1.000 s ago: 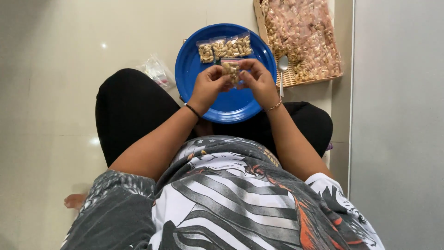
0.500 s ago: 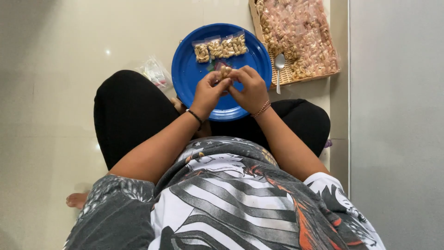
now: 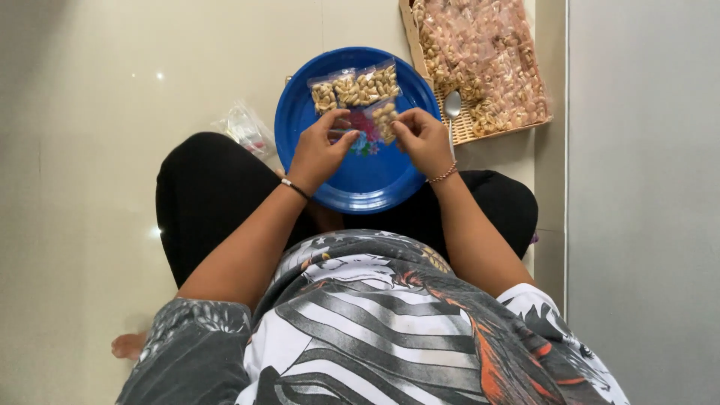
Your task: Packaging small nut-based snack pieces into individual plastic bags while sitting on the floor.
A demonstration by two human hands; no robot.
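Observation:
A round blue plate (image 3: pixel 375 184) rests on my lap. A row of small clear bags of peanuts (image 3: pixel 355 87) lies along its far side. My right hand (image 3: pixel 425 139) pinches another small bag of peanuts (image 3: pixel 385 120) just below that row, low over the plate. My left hand (image 3: pixel 318 152) hovers beside it with fingers loosely curled and nothing in them, over a red and blue flower print on the plate.
A wicker tray (image 3: pixel 466 129) heaped with peanuts under clear plastic sits at the far right, a metal spoon (image 3: pixel 451 109) against its near edge. A bundle of empty clear bags (image 3: pixel 245 127) lies on the tiled floor to the left. A grey wall runs along the right.
My hands have separated. The left hand let go of the bag, and the right hand carried it to the plate, next to the row of filled bags.

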